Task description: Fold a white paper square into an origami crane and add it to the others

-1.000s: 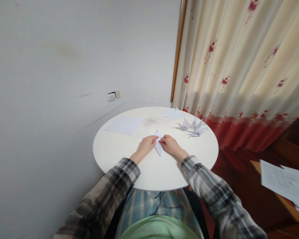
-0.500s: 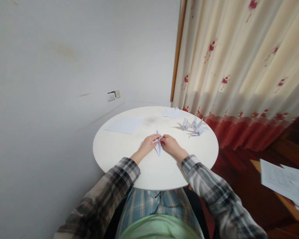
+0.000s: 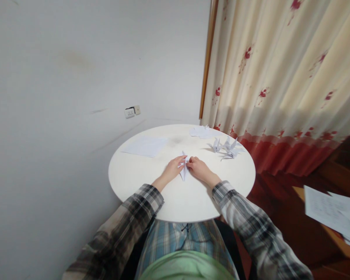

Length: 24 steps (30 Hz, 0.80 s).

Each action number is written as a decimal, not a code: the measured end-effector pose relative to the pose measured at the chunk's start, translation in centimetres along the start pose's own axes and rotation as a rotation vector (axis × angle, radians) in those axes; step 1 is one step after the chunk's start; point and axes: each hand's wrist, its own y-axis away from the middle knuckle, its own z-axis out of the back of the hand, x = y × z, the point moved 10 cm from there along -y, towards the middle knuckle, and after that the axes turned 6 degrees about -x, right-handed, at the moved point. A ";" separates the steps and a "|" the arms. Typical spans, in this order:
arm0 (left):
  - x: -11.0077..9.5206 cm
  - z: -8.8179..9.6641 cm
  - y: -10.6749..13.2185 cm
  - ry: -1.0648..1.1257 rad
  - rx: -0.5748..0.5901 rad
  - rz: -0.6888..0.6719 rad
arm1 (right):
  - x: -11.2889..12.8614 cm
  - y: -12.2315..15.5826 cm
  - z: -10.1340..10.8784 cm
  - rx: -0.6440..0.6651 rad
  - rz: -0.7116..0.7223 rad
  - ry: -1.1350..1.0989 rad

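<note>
A narrow, pointed piece of folded white paper (image 3: 183, 174) lies near the middle of the round white table (image 3: 189, 202), its tips toward and away from me. My left hand (image 3: 174, 167) grips its left side, fingers bent over it and thumb close by. From the right, my right hand (image 3: 198, 168) pinches its right edge with the fingertips curled in. Fingers cover the middle of the paper. Several folded white paper cranes (image 3: 230, 147) stand at the table's right side.
Flat white sheets (image 3: 144, 146) lie at the table's back left, and more paper pieces (image 3: 203, 132) at the back. A wall with a socket (image 3: 130, 112) is on the left, a curtain (image 3: 280, 77) on the right. Written papers (image 3: 332, 210) rest on a wooden surface at far right.
The folded paper has shifted slightly to the left and turned a little between my hands. Both hands keep nearly the same place and grip.
</note>
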 end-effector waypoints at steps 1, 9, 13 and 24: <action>0.1 -0.1 0.0 0.005 0.007 0.003 | 0.2 0.0 0.0 0.005 0.012 0.010; 0.6 -0.5 0.0 -0.090 0.056 -0.009 | 0.3 0.0 -0.3 0.014 0.008 -0.046; 0.2 -0.6 0.1 -0.155 0.088 -0.005 | -0.2 -0.2 0.0 -0.034 -0.024 -0.160; -0.1 -0.9 0.3 -0.244 0.114 -0.073 | -2.4 -0.1 0.2 -0.104 -0.229 -0.260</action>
